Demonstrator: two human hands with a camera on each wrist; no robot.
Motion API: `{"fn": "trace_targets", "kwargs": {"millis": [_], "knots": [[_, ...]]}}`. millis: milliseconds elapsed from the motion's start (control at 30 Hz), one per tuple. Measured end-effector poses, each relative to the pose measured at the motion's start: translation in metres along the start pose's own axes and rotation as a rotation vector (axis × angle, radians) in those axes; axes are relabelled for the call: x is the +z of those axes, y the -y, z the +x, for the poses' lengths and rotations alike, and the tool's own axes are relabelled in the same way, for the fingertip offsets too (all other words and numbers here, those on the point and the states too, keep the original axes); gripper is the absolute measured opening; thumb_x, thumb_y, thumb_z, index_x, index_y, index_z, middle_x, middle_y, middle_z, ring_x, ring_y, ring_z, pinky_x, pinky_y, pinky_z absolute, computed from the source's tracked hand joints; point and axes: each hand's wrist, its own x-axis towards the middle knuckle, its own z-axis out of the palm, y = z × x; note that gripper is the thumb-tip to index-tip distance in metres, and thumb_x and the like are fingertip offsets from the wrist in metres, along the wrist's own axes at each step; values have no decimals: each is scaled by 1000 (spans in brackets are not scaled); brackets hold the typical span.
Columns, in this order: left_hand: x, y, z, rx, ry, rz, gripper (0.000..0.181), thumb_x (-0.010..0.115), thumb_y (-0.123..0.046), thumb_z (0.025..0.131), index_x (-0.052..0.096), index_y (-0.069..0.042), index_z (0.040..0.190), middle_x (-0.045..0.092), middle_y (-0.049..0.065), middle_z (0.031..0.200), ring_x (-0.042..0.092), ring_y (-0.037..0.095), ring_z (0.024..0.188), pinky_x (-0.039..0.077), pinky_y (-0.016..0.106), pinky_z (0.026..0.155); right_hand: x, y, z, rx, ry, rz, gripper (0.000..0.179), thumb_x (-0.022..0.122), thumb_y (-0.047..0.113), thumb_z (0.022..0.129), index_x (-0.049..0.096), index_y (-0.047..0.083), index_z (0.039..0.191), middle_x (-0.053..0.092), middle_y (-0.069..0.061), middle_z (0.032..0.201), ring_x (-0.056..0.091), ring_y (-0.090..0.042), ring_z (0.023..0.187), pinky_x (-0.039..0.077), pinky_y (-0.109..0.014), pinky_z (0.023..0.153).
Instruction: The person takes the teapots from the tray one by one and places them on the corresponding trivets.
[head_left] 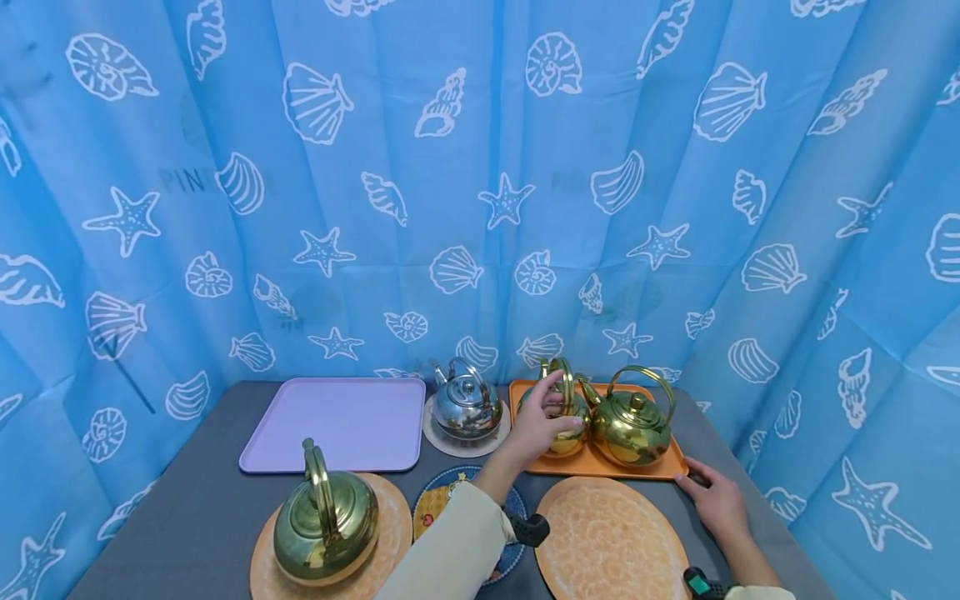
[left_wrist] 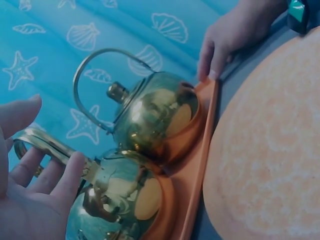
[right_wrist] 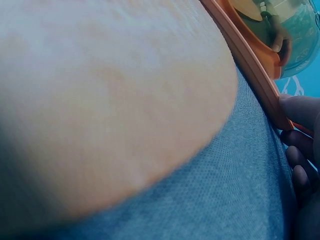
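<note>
Two gold teapots stand side by side on an orange tray (head_left: 480,467) at the back right. My left hand (head_left: 536,421) is at the upright handle of the left gold teapot (left_wrist: 120,200), its fingertips right at the handle and its thumb (left_wrist: 22,115) held apart. Beside it, the right gold teapot (head_left: 632,429) has its handle up and its spout toward the left one. My right hand (head_left: 716,504) pinches the tray's front right corner, thumb on the rim (right_wrist: 270,102) and fingers partly hidden beneath.
A silver teapot (head_left: 467,407) sits on a pale round mat left of the tray. Farther left lies a purple tray (head_left: 337,421). Another gold teapot (head_left: 322,525) stands on a round mat at front left. A round patterned mat (head_left: 611,542) and a blue plate (head_left: 513,504) lie in front.
</note>
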Motion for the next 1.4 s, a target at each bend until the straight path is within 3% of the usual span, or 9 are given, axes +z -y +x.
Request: {"fn": "trace_targets", "kwargs": {"millis": [233, 433, 633, 933, 1400], "knots": [[-5, -6, -1, -4, -33, -13, 67, 69, -5, 90, 41, -23, 148, 56, 6, 115, 58, 24, 103, 53, 39, 80, 2, -2, 2, 4, 2, 7, 48, 63, 18, 96, 50, -7, 135, 49, -31, 134, 46, -47, 120, 37, -60, 97], [-8, -9, -1, 0, -57, 7, 63, 66, 0, 91, 45, -21, 146, 56, 6, 109, 58, 18, 92, 56, 46, 79, 3, -3, 3, 4, -13, 6, 48, 63, 17, 95, 51, -8, 135, 50, -31, 133, 46, -47, 120, 36, -60, 98], [-9, -12, -1, -4, -91, 24, 57, 63, 5, 91, 51, -17, 142, 55, 7, 102, 56, 16, 83, 58, 37, 70, 2, -2, 3, 8, -13, 6, 48, 63, 18, 95, 51, -8, 134, 51, -31, 132, 46, -48, 120, 35, -61, 98], [-11, -11, -2, -16, -97, 88, 49, 59, 2, 95, 58, -23, 137, 52, 5, 97, 59, 38, 87, 57, 50, 68, 1, -3, 4, 13, 8, -2, 50, 63, 21, 95, 51, -7, 135, 51, -31, 132, 46, -48, 119, 36, -61, 97], [-13, -26, -8, 55, -94, 151, 47, 57, 2, 96, 56, -18, 139, 54, 4, 94, 62, 37, 77, 56, 51, 64, 1, -5, 4, 8, 5, 1, 51, 63, 21, 95, 51, -6, 136, 51, -31, 132, 46, -47, 120, 37, -61, 96]]}}
